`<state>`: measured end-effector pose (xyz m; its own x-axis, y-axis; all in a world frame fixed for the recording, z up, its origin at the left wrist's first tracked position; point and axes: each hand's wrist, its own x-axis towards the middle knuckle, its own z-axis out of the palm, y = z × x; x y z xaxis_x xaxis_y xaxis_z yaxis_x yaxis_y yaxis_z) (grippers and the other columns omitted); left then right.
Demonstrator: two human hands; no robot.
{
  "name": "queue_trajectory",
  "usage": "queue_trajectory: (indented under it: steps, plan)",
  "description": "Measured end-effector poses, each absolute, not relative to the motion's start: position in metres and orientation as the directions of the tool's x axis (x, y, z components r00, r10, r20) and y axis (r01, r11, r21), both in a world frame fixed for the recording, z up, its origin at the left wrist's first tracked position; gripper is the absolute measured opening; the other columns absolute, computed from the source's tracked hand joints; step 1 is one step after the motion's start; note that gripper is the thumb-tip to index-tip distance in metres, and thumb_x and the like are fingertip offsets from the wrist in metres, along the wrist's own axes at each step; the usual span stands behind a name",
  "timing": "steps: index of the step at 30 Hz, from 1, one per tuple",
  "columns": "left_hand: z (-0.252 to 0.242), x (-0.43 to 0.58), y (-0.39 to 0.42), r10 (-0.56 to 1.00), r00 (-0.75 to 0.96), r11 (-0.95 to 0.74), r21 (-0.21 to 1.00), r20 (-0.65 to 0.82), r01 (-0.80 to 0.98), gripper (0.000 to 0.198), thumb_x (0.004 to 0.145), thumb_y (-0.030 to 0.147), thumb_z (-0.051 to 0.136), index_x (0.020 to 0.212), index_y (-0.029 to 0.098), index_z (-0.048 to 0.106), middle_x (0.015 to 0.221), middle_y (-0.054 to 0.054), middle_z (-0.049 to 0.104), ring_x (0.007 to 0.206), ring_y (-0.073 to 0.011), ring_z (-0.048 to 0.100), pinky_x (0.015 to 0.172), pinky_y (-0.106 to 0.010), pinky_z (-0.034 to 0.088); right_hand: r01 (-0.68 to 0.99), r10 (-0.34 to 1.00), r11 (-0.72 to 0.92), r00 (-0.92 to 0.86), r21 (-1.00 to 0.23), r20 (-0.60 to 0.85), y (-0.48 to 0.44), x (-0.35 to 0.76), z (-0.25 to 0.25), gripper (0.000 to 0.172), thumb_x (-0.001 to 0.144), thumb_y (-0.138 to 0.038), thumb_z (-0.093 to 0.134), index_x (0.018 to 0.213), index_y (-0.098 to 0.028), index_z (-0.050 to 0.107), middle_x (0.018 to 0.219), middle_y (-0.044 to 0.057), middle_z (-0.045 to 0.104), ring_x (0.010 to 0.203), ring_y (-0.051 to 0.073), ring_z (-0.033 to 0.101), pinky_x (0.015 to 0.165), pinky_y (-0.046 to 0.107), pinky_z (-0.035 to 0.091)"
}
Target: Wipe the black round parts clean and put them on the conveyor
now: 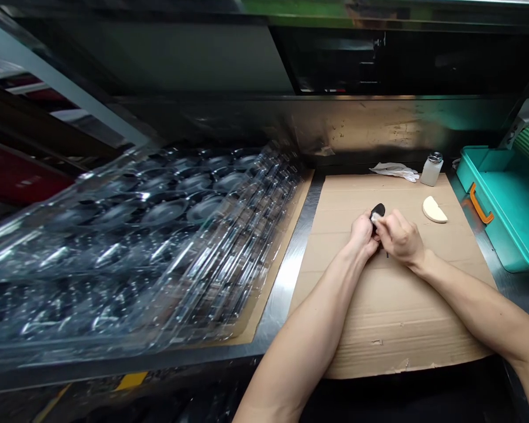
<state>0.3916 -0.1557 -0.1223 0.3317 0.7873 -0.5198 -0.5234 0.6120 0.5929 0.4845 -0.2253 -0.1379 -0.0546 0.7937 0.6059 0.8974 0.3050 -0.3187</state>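
Note:
My left hand is closed around a small black oval part, held just above the cardboard. Most of that part is hidden behind my fingers, so I cannot tell its exact kind. With bent fingers, my right hand pinches a small white wad, which looks like cloth or tissue, against the black part's face. To the right, a cream-coloured pad with a notch cut from it lies on the cardboard sheet.
A white bottle with a dark and metal top stands at the back, beside a crumpled white cloth. Stacked clear plastic trays holding several dark oval parts fill the left. At right sits a teal bin with an orange handle.

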Motion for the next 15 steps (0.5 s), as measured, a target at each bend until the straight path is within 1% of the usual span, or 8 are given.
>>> queue_trajectory:
  steps: [2,3,6,8,10,13,15]
  plan:
    - [-0.123,0.392,-0.153,0.807,0.258,0.569,0.585,-0.531,-0.577,0.032,0.102,0.019,0.045,0.07,0.021,0.042,0.051,0.006,0.042,0.039,-0.0065,0.044,0.04,-0.016,0.038,0.914,0.817,0.32,-0.132,-0.249,0.562,-0.227,0.483,-0.139,0.036,0.109,-0.034,0.038,0.091,-0.021,0.065,0.087,0.009,0.064,0.078,0.02,0.059,0.068,0.03,0.043]
    - [-0.124,0.391,-0.152,0.807,0.242,0.564,0.579,-0.539,-0.588,0.032,0.104,0.022,0.044,0.072,0.021,0.044,0.053,0.005,0.046,0.042,-0.0074,0.048,0.044,-0.017,0.043,0.916,0.823,0.331,-0.162,-0.228,0.545,-0.228,0.483,-0.139,0.036,0.109,-0.034,0.038,0.09,-0.021,0.065,0.087,0.009,0.064,0.078,0.02,0.059,0.067,0.03,0.042]
    - [-0.124,0.382,-0.146,0.807,0.283,0.578,0.596,-0.518,-0.557,0.039,0.109,0.036,0.035,0.082,0.017,0.054,0.059,-0.001,0.058,0.049,-0.0116,0.058,0.05,-0.021,0.05,0.896,0.824,0.372,-0.198,-0.242,0.531,-0.23,0.49,-0.139,0.031,0.107,-0.035,0.042,0.095,-0.021,0.067,0.092,0.007,0.067,0.079,0.017,0.06,0.066,0.028,0.04]
    - [-0.123,0.374,-0.143,0.824,0.335,0.566,0.629,-0.457,-0.534,0.045,0.11,0.042,0.031,0.09,0.013,0.059,0.068,-0.007,0.067,0.054,-0.0145,0.064,0.052,-0.023,0.053,0.882,0.822,0.369,-0.162,-0.294,0.547,-0.23,0.5,-0.138,0.028,0.105,-0.035,0.046,0.095,-0.022,0.068,0.09,0.006,0.067,0.077,0.017,0.06,0.067,0.028,0.04]
    - [-0.123,0.365,-0.14,0.826,0.374,0.563,0.637,-0.422,-0.526,0.047,0.109,0.044,0.031,0.098,0.01,0.062,0.078,-0.012,0.073,0.063,-0.0167,0.07,0.056,-0.024,0.056,0.88,0.82,0.328,-0.084,-0.344,0.567,-0.228,0.511,-0.136,0.029,0.104,-0.037,0.048,0.088,-0.021,0.067,0.083,0.004,0.065,0.073,0.016,0.058,0.067,0.029,0.04]
    - [-0.121,0.357,-0.137,0.796,0.445,0.605,0.585,-0.411,-0.541,0.051,0.109,0.046,0.027,0.106,0.01,0.063,0.095,-0.018,0.076,0.08,-0.0215,0.076,0.063,-0.027,0.06,0.9,0.813,0.233,0.028,-0.368,0.582,-0.223,0.526,-0.131,0.038,0.104,-0.042,0.049,0.074,-0.022,0.062,0.074,0.004,0.061,0.071,0.018,0.055,0.067,0.031,0.039]
    - [-0.119,0.354,-0.136,0.777,0.511,0.627,0.533,-0.368,-0.568,0.054,0.108,0.048,0.025,0.111,0.011,0.063,0.107,-0.021,0.076,0.094,-0.0264,0.076,0.07,-0.032,0.063,0.932,0.794,0.125,0.111,-0.339,0.597,-0.221,0.538,-0.128,0.038,0.103,-0.042,0.049,0.075,-0.021,0.063,0.078,0.008,0.063,0.079,0.022,0.056,0.073,0.035,0.041]
